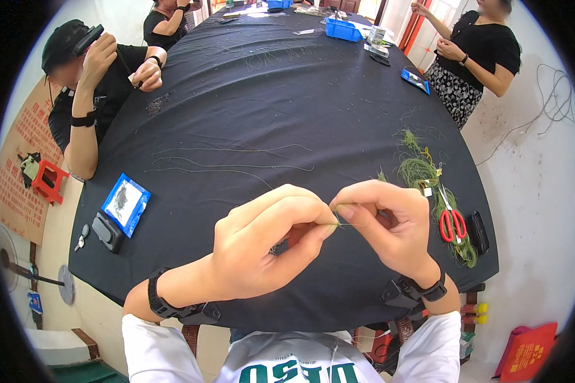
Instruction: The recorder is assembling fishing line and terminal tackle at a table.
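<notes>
My left hand (268, 239) pinches a thin green thread (346, 225) between thumb and forefinger above the near part of the table. Close beside it, my right hand (390, 220) is closed in a pinch on the same thread, its fingertips almost touching the left ones. Short thread ends stick out between the two hands. Several long threads (236, 167) lie stretched on the black cloth beyond my left hand. To the right of my right hand are a tangled bundle of green thread (418, 169) and red-handled scissors (452, 225) resting on it.
The black-covered table (236, 115) runs far ahead. At left lie a blue-edged packet (126, 203) and a dark case (107, 232); at right, a black case (478, 233). Farther off stand a blue bin (344, 30) and a blue packet (416, 81). Other people work along both sides.
</notes>
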